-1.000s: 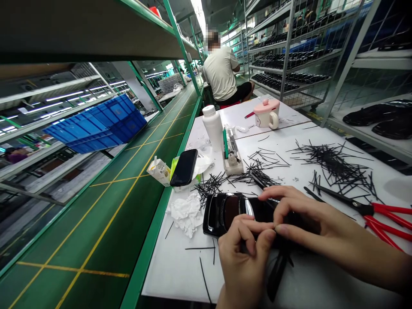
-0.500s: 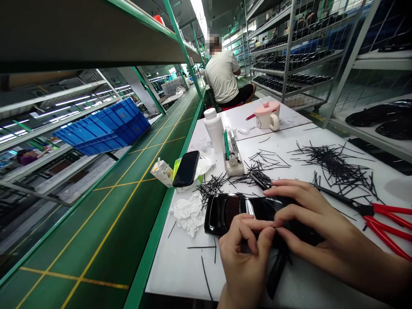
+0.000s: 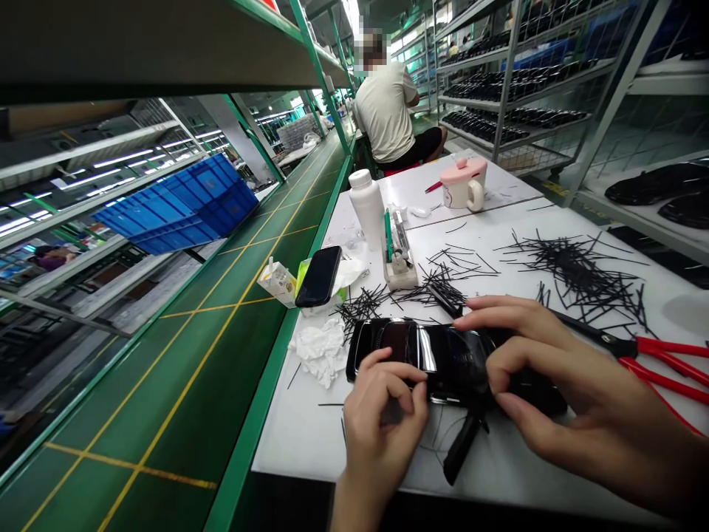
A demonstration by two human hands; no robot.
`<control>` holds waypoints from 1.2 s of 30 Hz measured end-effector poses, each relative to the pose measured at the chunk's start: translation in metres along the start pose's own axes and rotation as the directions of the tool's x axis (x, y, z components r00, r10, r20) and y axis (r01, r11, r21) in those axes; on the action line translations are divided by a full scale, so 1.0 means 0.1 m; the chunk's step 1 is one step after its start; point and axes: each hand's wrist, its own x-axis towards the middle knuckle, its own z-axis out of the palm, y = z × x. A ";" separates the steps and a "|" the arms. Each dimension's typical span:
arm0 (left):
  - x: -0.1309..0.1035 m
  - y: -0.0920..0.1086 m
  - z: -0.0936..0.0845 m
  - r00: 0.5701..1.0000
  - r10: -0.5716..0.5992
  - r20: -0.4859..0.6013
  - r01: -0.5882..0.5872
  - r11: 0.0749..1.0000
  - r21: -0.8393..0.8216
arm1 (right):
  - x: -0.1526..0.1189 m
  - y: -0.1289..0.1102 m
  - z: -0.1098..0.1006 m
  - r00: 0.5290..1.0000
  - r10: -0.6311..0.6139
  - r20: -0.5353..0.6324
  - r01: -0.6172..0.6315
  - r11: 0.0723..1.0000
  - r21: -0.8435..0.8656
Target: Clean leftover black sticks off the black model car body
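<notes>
A glossy black car-shaped piece (image 3: 426,355) lies on the white table (image 3: 310,443), with a black part (image 3: 462,447) sticking out from its near side. Over its near left edge is my left hand (image 3: 385,414), thumb and index finger pinched together; a thin dark strand shows near them, but what the fingertips hold is too small to tell. My right hand (image 3: 554,369) is at the right part of the black piece, fingers curved, thumb and index finger apart, nothing seen between them.
Thin black strips (image 3: 576,273) lie in piles behind. Red-handled pliers (image 3: 659,355) are at the right. A phone (image 3: 320,275), crumpled tissue (image 3: 320,351), white bottle (image 3: 366,207), tool tray (image 3: 399,255) and lidded cup (image 3: 464,185) stand around. A green conveyor (image 3: 221,325) runs left; a person (image 3: 385,114) sits ahead.
My hands have moved apart from their shared pinch. The left hand has shifted left, and the right thumb and index finger have opened. The view has shifted slightly.
</notes>
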 end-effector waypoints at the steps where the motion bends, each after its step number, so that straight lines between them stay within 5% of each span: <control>1: -0.02 -0.04 -0.03 1.000 0.023 0.001 -0.023 0.997 0.069 | 0.00 -0.01 0.00 1.000 0.006 -0.001 -0.006 1.000 0.009; 6: -0.07 -0.03 -0.07 0.998 -0.020 -0.061 0.025 0.996 0.090 | -0.02 0.00 0.01 0.999 0.021 0.026 -0.022 0.998 0.059; 10: -0.03 0.06 0.02 0.999 0.034 0.003 -0.035 0.999 0.024 | -0.01 0.01 -0.01 0.998 0.007 0.061 -0.010 0.998 0.057; 16: -0.07 -0.03 0.04 0.998 0.061 0.013 -0.062 0.983 0.174 | -0.01 -0.01 -0.02 0.999 0.046 0.013 -0.047 0.997 0.067; 26: -0.16 0.02 0.21 0.990 0.051 -0.132 -0.024 0.979 0.202 | -0.05 0.08 -0.04 0.993 0.089 0.084 -0.099 0.988 0.120; 31: -0.21 0.02 0.24 0.982 0.094 -0.163 -0.062 0.980 0.188 | 0.01 0.11 -0.14 0.957 -0.067 0.284 0.058 0.998 0.039; 36: -0.23 0.00 0.23 0.982 0.079 -0.170 -0.053 0.987 0.150 | 0.08 0.17 0.01 0.942 -0.134 0.308 0.199 0.961 -0.191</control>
